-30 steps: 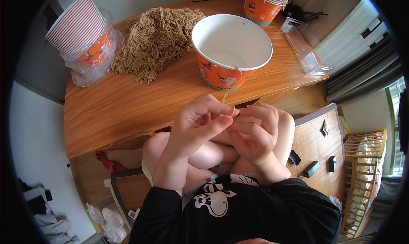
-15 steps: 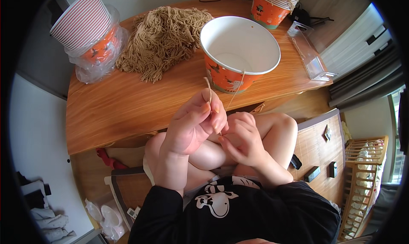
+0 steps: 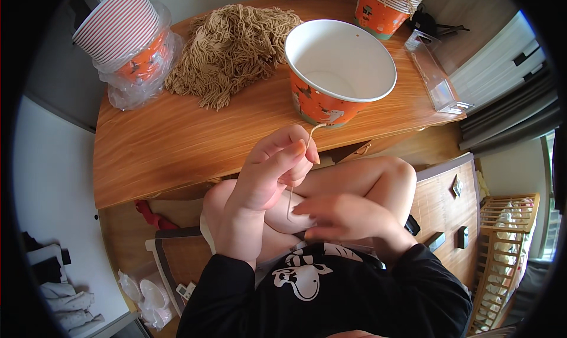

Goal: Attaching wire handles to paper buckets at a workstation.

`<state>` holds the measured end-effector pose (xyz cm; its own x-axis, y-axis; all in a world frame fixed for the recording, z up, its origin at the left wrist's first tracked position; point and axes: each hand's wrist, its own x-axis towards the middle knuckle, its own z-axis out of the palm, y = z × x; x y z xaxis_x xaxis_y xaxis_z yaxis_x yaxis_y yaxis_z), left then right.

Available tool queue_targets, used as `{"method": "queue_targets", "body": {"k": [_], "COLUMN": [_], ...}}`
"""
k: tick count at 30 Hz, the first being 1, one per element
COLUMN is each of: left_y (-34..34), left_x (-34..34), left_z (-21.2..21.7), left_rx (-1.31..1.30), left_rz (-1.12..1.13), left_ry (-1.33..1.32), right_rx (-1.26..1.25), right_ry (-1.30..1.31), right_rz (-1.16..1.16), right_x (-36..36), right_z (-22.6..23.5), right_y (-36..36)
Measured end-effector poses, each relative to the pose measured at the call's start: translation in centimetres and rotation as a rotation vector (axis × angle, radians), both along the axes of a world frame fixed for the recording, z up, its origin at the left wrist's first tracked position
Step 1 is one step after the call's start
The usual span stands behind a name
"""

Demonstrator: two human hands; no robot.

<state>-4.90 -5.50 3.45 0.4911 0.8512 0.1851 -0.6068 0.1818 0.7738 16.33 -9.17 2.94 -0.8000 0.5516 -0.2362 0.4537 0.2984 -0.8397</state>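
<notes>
My left hand (image 3: 274, 170) pinches a thin tan string (image 3: 313, 134) between thumb and fingers, in front of the table edge. One end curls up past the fingertips, and a thin length hangs below the hand over my legs. To the lower right, my right hand (image 3: 348, 220) is smeared by motion, its fingers pointing left near the hanging string; whether they grip anything is unclear. Just beyond my left hand stands a large orange paper bucket (image 3: 331, 110) with a white inside. Left of it lies a heap of tan strings (image 3: 230, 54).
A plastic-wrapped stack of paper buckets (image 3: 121, 28) stands at the far left of the wooden table (image 3: 177, 140). Another bucket stack (image 3: 381, 13) is at the far right. A clear plastic tray (image 3: 437, 72) lies along the right edge. My crossed legs (image 3: 366, 181) are below the table.
My right hand has drawn away from my left, moving down and to the right. The string strand that crossed the bucket's front no longer shows there. My left hand keeps its pinch.
</notes>
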Motion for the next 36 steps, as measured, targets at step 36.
{"method": "queue_targets", "body": {"k": [36], "left_y": [-0.7], "left_x": [1.6], "left_z": [0.5], "left_rx": [0.128], "left_rz": [0.343], "left_ry": [0.19], "right_rx": [0.896], "right_ry": [0.411], "right_rz": [-0.344], "right_x": [-0.8], "right_z": [5.6], "right_y": [5.1]}}
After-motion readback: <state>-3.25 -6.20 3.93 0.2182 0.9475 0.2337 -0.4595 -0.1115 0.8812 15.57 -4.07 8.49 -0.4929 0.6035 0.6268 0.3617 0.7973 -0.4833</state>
